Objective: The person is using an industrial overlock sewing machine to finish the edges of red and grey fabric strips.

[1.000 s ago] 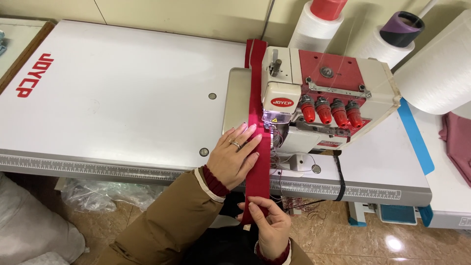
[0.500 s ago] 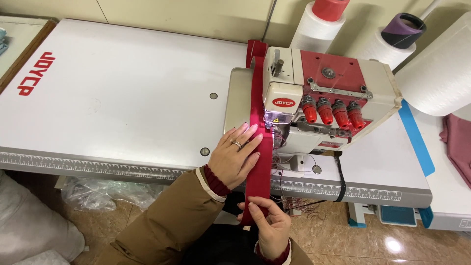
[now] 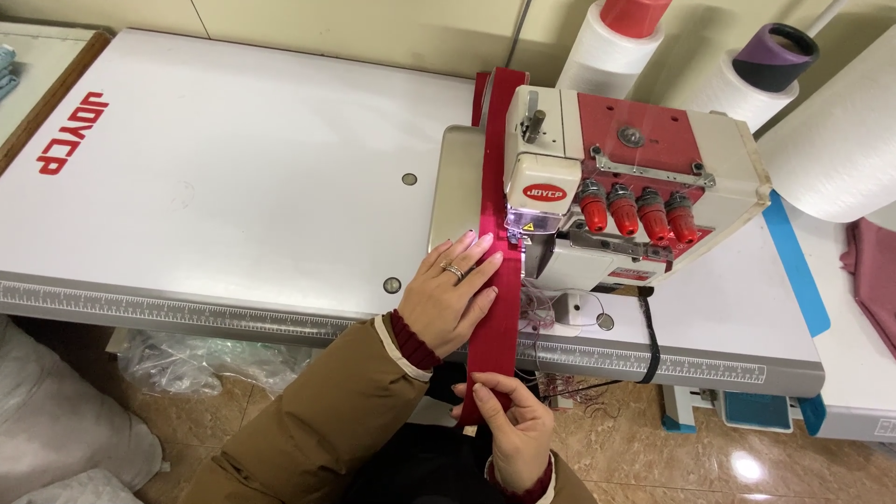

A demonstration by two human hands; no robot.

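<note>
- A long red fabric strip (image 3: 496, 280) is lying across the front of the white tabletop (image 3: 233, 187), running from behind the sewing machine (image 3: 616, 196), under its presser area, and hanging over the tabletop's front edge toward the person's lap.
- The left hand (image 3: 455, 294) is lying flat and released, palm down, with fingers spread; the fingertips are pressing on the strip's left edge just in front of the needle area. It is not gripping anything, only holding the cloth down.
- The right hand (image 3: 509, 425) is pinching the hanging part of the strip below the tabletop edge, thumb on top and fingers curled beneath, keeping it taut and in line with the machine.
- The strip is looking soft, light and limp, folding where it drops off the edge; I judge that it is likely to slide or twist easily, so it is best taken flat at the edge near the needle and pinched lower down.
- Large white thread cones (image 3: 616, 47) are standing behind the machine, and red tension knobs (image 3: 635, 210) are sitting along its front.
- A clear plastic bag (image 3: 187, 364) is lying on the tiled floor below.
</note>
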